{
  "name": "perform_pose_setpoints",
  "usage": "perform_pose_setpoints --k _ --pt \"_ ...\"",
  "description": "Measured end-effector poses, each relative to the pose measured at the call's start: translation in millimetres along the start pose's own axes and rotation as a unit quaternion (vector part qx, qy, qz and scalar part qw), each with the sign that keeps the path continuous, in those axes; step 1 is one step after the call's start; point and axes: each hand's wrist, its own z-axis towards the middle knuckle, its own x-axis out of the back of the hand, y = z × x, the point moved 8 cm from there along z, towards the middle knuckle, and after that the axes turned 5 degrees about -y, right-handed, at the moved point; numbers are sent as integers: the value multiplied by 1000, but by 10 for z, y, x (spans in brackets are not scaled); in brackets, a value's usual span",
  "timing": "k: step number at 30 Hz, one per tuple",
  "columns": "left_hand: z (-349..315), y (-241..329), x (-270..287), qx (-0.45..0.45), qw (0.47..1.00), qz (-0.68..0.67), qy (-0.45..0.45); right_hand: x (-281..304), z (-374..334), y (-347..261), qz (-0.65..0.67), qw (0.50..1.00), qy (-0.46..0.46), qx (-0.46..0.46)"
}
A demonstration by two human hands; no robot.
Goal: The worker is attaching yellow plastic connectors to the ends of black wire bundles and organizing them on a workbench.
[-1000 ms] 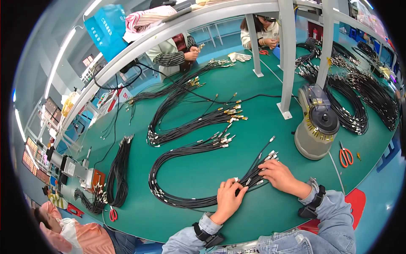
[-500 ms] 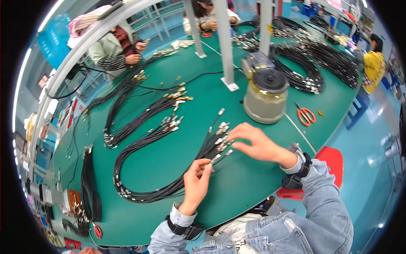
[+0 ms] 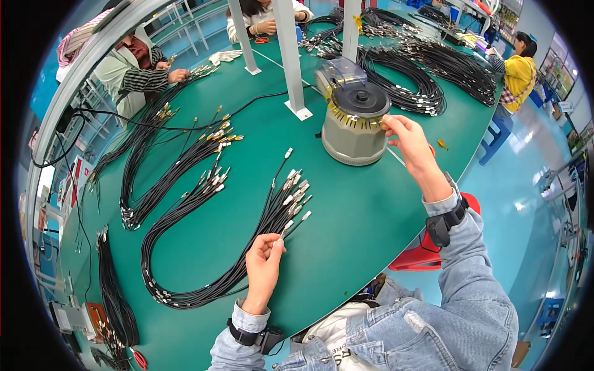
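My left hand (image 3: 262, 267) pinches one black cable (image 3: 284, 234) close to its white-tipped end, at the near side of a U-shaped bundle of black cables (image 3: 148, 250). The bundle's loose ends (image 3: 296, 193) fan out just beyond my fingers. My right hand (image 3: 409, 143) is at the right rim of a round tape dispenser (image 3: 351, 147) with a grey base and black top. Short yellow tape strips (image 3: 354, 120) stick out around its rim, and thumb and forefinger are closed on one of them.
More black cable bundles lie at the left (image 3: 114, 290), far left (image 3: 179, 164) and back right (image 3: 405, 86). Grey metal posts (image 3: 291, 68) rise from the green table (image 3: 328, 229). Co-workers sit around the far side. A red stool (image 3: 417, 258) stands beside my right arm.
My right hand has gone from above the cable ends to the dispenser's rim and taken hold of a tape strip. My left hand keeps the cable. The whole view has shifted.
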Motion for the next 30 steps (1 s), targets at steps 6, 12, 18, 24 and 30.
perform_pose_setpoints --k 6,12,18,24,30 --pt "15 -60 9 10 1000 0 -3 -47 45 49 12 1000 0 14" --pt "37 -96 28 19 1000 5 6 -57 92 75 48 997 2 53" --pt "48 -136 49 70 997 -28 -1 -259 -12 -114 77 992 -23 98" --pt "38 -137 95 117 989 -86 -18 -1372 -753 84 82 960 -264 42" --pt "-30 -70 76 137 978 -154 -30 -2042 -1288 563 92 908 -399 -87"
